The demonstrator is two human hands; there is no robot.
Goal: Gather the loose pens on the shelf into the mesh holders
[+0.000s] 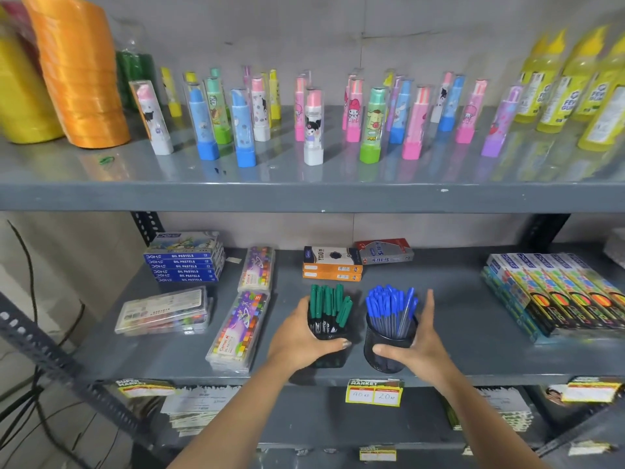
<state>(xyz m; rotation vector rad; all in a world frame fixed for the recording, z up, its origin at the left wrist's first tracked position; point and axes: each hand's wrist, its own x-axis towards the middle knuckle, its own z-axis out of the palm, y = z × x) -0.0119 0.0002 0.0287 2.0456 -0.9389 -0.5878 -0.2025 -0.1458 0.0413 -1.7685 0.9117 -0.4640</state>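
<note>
A grey metal shelving unit [304,198] is seen from the front, with an upper and a middle shelf [449,319] in view. On the upper shelf, rolls of orange ribbon [81,76] are stacked at the far left, rows of upright character-print stick erasers [313,130] are ranged across the centre, and yellow glue bottles [554,79] are grouped at the right. On the middle shelf, a stack of blue oil pastel boxes [184,265] is placed at the far left, and pencil boxes [558,292] are laid at the right.

Near the front edge of the middle shelf, two black mesh holders are set side by side, just apart. The left mesh holder [329,360] is filled with upright green-capped markers [328,304]; it is gripped by the left hand [304,336], the fingers curled round its left wall and the thumb laid across its near face. The right mesh holder [385,346] is filled with upright blue-capped pens [389,306]; it is cupped by the right hand [419,346], the thumb pressed on its near face and the fingers held spread beside its right wall. A yellow price tag [374,392] is fixed to the shelf edge below.
</note>
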